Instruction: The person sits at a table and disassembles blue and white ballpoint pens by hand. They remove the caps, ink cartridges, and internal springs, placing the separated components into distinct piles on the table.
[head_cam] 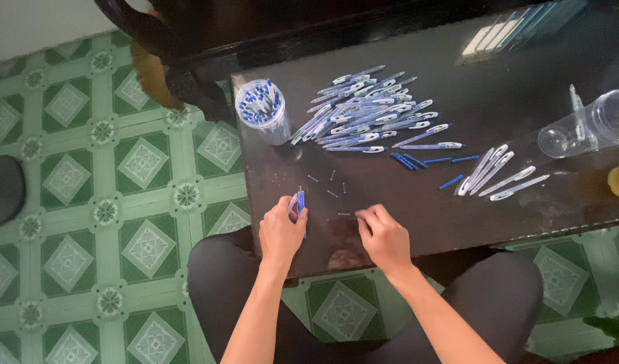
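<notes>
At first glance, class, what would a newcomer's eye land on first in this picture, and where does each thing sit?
The big fan-shaped pile of blue-and-white pens in the middle of the dark table draws the eye first, with a clear cup of pens standing at the table's far left corner. At the near edge, the left hand holds a few pens upright while the right hand picks at a small metal part on the tabletop.

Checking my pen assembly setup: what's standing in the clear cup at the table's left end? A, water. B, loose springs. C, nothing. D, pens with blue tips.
D: the clear cup by the table corner is packed with upright pens, their blue and white ends showing at the top.
</notes>
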